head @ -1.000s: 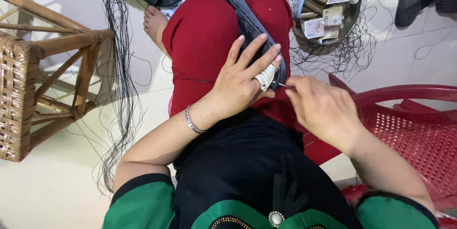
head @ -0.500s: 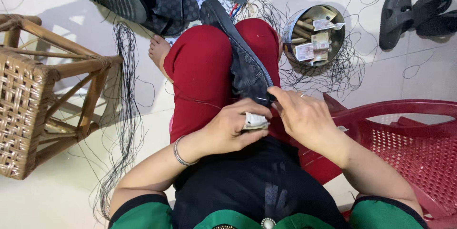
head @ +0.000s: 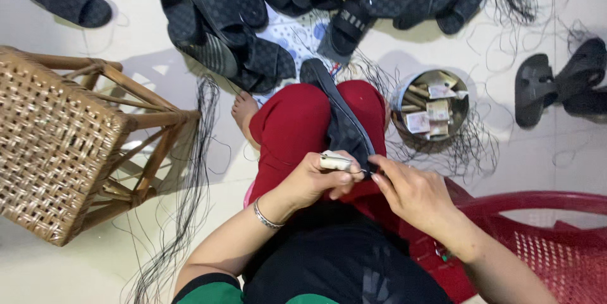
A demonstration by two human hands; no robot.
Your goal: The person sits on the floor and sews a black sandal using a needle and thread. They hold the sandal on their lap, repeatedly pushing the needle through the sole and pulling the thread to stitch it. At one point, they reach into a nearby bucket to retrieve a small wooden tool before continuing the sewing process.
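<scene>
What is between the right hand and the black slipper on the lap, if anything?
Nothing visible stands between them. The right hand has its fingertips at the near end of the black slipper, which lies along the red-clad lap. The left hand holds a small pale tool against that same end, beside the right fingers, not across them.

Sandal's [head: 344, 124] near end hidden behind both hands, thread at the fingertips too fine to trace, red chair [head: 544, 241] cropped at right edge, tin's [head: 432, 109] contents indistinct.
</scene>
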